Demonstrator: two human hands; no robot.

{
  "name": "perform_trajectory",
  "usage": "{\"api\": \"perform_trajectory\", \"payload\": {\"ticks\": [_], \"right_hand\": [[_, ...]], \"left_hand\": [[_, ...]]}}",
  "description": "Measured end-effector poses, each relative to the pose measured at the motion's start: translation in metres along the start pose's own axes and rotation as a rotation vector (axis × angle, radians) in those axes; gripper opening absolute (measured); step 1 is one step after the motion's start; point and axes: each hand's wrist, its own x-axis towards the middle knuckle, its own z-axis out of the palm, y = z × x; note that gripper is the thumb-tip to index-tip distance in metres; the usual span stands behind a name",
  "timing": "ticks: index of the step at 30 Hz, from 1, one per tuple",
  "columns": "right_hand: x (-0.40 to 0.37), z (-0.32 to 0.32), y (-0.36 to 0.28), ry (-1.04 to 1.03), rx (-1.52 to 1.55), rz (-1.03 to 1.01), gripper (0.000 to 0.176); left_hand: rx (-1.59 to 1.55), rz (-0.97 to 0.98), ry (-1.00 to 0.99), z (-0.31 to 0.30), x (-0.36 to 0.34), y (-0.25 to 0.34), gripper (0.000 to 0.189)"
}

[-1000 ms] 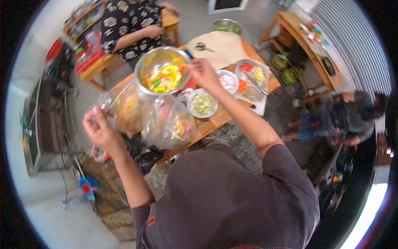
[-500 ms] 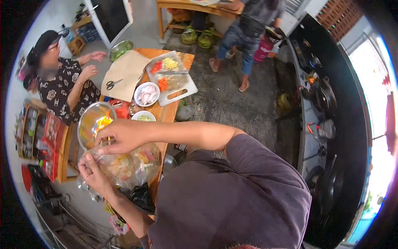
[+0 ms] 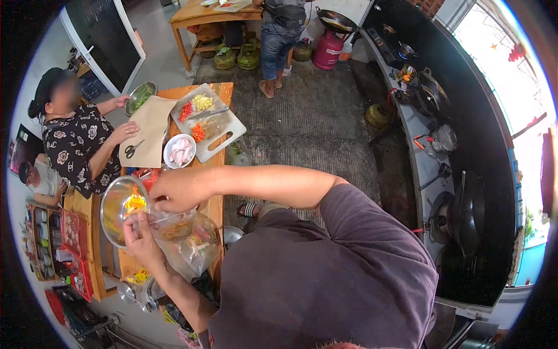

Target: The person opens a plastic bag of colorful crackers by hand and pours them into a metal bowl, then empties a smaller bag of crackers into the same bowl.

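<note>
My left hand point(image 3: 142, 241) pinches the edge of a clear plastic bag point(image 3: 195, 256) beside a steel mixing bowl point(image 3: 110, 200). Close above it, my right hand point(image 3: 173, 189) has its fingers closed on the bag's mouth. The bag sags toward my body over the table, with colourful contents blurred behind the plastic. Yellow pieces point(image 3: 135, 203) lie inside the mixing bowl. Beyond my right hand stands a white bowl point(image 3: 168, 158) of pale pink pieces point(image 3: 181, 149).
A cutting board point(image 3: 216, 138) holds a knife point(image 3: 210, 113) and chopped red, yellow and orange heaps. Scissors point(image 3: 132, 149) lie on brown paper point(image 3: 152, 122). A co-worker point(image 3: 75, 139) stands across the table. Another person point(image 3: 277, 43) is near a wok point(image 3: 336, 22). Stoves line the right wall.
My hands have shifted slightly, still at the bag's mouth. The co-worker now touches the bowl of greens and the brown paper. The far person has moved away from me. My view has shifted.
</note>
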Motion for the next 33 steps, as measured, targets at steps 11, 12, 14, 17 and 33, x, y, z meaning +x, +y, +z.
{"api": "perform_trajectory", "payload": {"ticks": [11,12,14,17,33], "right_hand": [[-0.016,0.029,0.022,0.009,0.214,0.096,0.025],[-0.015,0.035,0.027,0.056,0.154,0.092,0.023],[-0.016,0.047,0.031,0.068,0.133,0.064,0.022],[-0.013,0.061,0.033,0.068,0.239,0.159,0.02],[0.007,0.094,0.035,-0.271,0.666,0.429,0.015]], "left_hand": [[0.229,0.075,0.108,0.027,-0.031,-0.039,0.025],[0.091,-0.086,0.018,0.033,-0.038,-0.022,0.026],[-0.05,-0.255,-0.064,0.042,-0.042,-0.007,0.026],[-0.127,-0.308,-0.007,0.042,-0.042,-0.022,0.024],[-0.092,-0.326,0.082,0.012,-0.056,-0.025,0.028]]}}
